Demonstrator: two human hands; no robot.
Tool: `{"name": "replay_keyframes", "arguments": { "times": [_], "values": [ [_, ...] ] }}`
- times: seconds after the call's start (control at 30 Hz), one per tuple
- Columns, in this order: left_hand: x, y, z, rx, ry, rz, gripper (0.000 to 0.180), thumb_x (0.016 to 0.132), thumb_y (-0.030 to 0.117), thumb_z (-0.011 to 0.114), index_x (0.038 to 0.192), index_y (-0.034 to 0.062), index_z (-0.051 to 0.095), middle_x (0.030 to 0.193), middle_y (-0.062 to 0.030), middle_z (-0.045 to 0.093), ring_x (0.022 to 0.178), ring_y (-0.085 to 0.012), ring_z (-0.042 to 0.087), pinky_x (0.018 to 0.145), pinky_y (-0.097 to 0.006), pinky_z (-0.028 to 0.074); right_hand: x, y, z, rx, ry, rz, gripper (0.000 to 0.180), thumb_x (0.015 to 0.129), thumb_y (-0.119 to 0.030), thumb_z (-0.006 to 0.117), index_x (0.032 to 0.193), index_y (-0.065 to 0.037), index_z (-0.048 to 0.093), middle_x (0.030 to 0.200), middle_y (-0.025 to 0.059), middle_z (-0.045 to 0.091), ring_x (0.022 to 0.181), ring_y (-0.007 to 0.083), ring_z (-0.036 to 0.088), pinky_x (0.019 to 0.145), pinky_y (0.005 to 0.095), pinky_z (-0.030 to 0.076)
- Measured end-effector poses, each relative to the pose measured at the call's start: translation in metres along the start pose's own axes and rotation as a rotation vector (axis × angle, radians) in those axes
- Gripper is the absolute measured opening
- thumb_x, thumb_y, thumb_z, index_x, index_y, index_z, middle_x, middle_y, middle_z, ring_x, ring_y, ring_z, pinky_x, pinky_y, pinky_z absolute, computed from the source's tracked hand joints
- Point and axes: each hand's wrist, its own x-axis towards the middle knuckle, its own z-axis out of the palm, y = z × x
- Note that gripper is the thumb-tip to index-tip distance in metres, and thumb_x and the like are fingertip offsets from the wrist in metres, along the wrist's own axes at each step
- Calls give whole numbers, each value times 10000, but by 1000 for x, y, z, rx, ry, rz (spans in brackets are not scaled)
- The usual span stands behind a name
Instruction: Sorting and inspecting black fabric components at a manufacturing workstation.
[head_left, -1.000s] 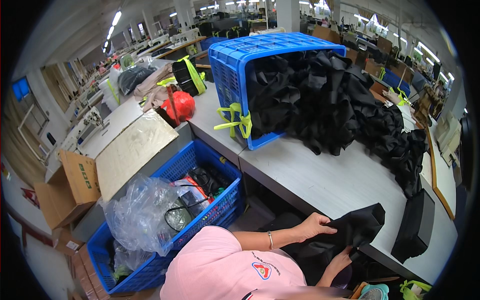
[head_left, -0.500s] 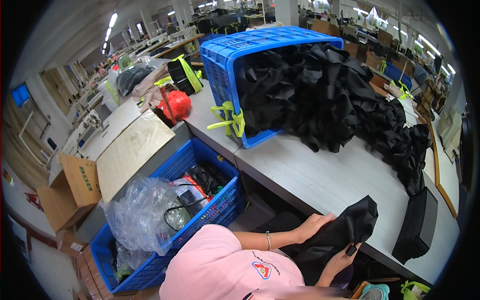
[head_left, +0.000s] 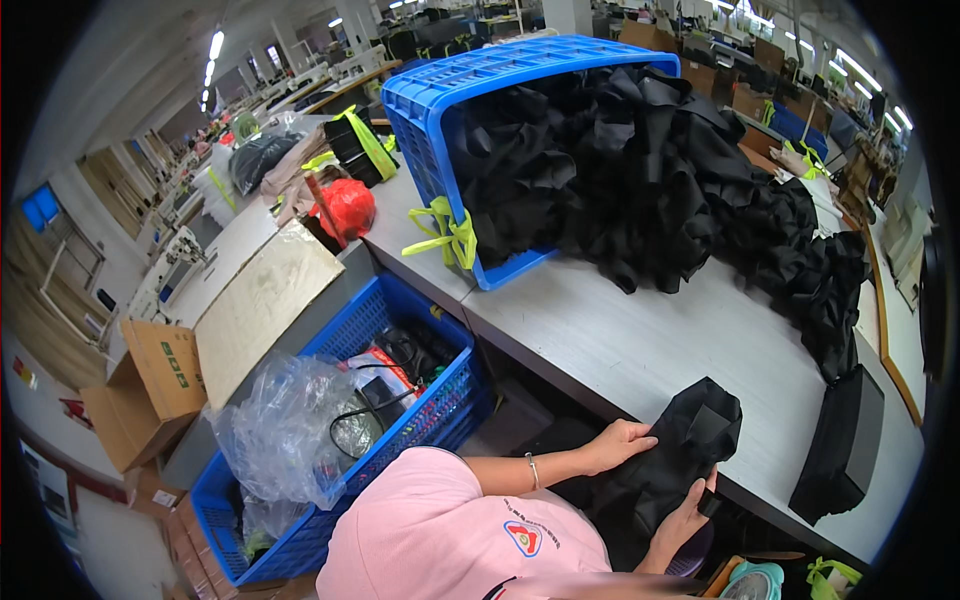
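The left hand (head_left: 617, 447), almost closed, pinches the left edge of the black cloth piece (head_left: 692, 440), at the surface's near edge; the right hand (head_left: 682, 518) curls on its right edge. The cloth seems light, soft, slightly slippery, so edges are good for holding. Leftward stands a filled blue basket (head_left: 432, 418); the grey surface (head_left: 560, 330) carries a tipped basket (head_left: 415, 140), then a black pile (head_left: 630, 190).

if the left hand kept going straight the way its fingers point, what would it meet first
Most likely the black cloth: the left hand points at it and appears to touch its left edge. Beyond that lies the grey tabletop, though depth is unclear.
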Motion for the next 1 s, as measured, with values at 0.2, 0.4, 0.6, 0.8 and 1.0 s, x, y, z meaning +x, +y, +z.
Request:
{"name": "replay_keyframes", "arguments": {
  "times": [0.2,0.4,0.6,0.8,1.0],
  "values": [
    [3,6,-7,-283,-133,-187,315,1013,197,585,1206,-45,640,1081,-11,688,929,-63,609,849,-247,515,15,25,-7,41,-29,67,532,1045,-333,506,1401,61,487,1339,157,589,1202,247,555,1057,339,379],
    [16,3,-7,-219,-23,-212,275,975,164,641,1161,-38,664,1028,-43,721,883,-85,657,817,-247,540,17,46,-9,234,3,321,481,1017,-286,575,1324,82,536,1256,125,612,1097,212,586,987,325,434],
    [11,-8,-6,-421,-109,-252,324,978,204,644,1179,-50,647,1081,-65,711,934,-111,664,861,-275,539,35,68,-24,402,-113,251,420,1000,-253,614,1261,72,573,1160,86,619,1045,163,569,935,302,453],
    [15,-2,-2,-368,-71,-239,287,990,264,633,1103,5,684,1026,-37,712,896,-92,644,806,-272,534,13,78,-12,175,70,151,424,1014,-210,576,1341,59,553,1254,85,609,1114,169,561,1016,321,415],
    [14,-5,-25,-320,197,-283,167,923,186,711,898,21,700,922,-49,722,829,-118,668,778,-283,546,15,16,19,228,-36,69,390,1009,-120,541,1344,80,541,1301,111,611,1192,161,548,1041,297,402]
  ]
}}
